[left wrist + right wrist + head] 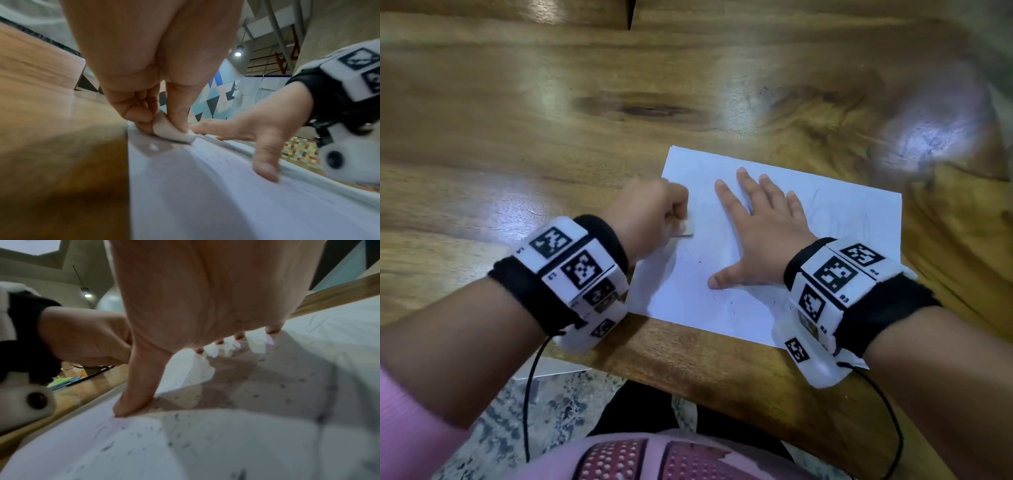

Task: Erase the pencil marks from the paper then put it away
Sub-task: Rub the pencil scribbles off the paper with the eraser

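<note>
A white sheet of paper (726, 281) lies on the wooden table near its front edge, with faint pencil lines (835, 219) at its right part and dark eraser crumbs (255, 395) scattered over it. My left hand (650, 219) pinches a small white eraser (687, 229) and presses it on the paper's left edge; the left wrist view shows the eraser (174, 131) held between thumb and fingers, touching the paper (205, 194). My right hand (753, 233) lies flat with spread fingers on the middle of the sheet, its thumb (133, 399) pressing down on the paper (226, 443).
The wooden table (551, 120) stretches far ahead and to the left. Its front edge (688, 356) runs just below the paper. In the right wrist view, green and blue flat items (63, 382) lie farther along the table.
</note>
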A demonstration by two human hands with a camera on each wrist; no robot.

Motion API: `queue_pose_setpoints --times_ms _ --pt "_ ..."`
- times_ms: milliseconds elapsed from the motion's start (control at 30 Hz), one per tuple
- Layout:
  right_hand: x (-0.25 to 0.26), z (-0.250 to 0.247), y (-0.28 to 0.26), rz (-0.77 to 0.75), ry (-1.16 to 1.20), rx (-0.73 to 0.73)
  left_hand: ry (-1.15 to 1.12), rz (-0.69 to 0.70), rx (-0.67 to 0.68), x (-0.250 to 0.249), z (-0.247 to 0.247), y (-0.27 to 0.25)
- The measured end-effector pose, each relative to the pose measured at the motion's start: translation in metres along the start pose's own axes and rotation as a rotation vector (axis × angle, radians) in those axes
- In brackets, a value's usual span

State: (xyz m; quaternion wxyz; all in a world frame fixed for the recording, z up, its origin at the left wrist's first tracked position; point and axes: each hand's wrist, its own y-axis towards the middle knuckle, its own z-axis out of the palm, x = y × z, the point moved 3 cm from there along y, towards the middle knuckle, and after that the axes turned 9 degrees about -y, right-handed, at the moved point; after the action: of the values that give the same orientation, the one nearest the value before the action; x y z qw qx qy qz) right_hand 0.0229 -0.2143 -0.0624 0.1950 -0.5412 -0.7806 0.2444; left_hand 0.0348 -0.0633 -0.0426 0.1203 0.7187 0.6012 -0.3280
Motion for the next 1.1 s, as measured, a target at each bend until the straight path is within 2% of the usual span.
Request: queue_pose_setpoints --times_ms 67,200,400,500,633,767,833,900,1033,1100 --pt "-0.001 0.000 0.000 -0.002 0.009 -0.002 -0.020 0.019 0.010 0.005 0.001 -0.017" --pt "-0.001 -0.001 0.000 -0.004 0.002 0.000 -0.063 0.000 0.160 0.016 0.007 -0.052" --pt "0.000 0.000 0.000 0.003 0.007 0.004 -0.036 0.010 -0.005 0.003 -0.004 -0.001" --pt "0.000 0.000 0.000 0.001 0.009 0.010 -0.033 0.033 0.033 0.008 0.002 -0.017" --pt "-0.001 0.000 0.000 -0.003 0.004 0.007 -0.071 0.052 0.171 0.014 0.010 -0.052" --pt "-0.001 0.000 0.001 -0.001 0.000 0.003 -0.010 0.079 0.055 0.000 0.006 -0.013" --pt "-0.001 0.000 0.001 -0.001 -0.002 0.001 0.035 0.069 0.045 -0.003 0.009 0.001" --pt "-0.001 0.000 0.000 -0.003 -0.001 -0.001 0.030 0.077 0.061 0.001 0.010 -0.011" --pt "-0.001 0.000 0.001 -0.002 -0.002 0.000 -0.005 0.089 0.221 0.009 0.015 -0.044" --pt "-0.001 0.000 0.001 -0.002 -0.007 -0.002 0.013 0.079 0.167 0.005 0.011 -0.029"
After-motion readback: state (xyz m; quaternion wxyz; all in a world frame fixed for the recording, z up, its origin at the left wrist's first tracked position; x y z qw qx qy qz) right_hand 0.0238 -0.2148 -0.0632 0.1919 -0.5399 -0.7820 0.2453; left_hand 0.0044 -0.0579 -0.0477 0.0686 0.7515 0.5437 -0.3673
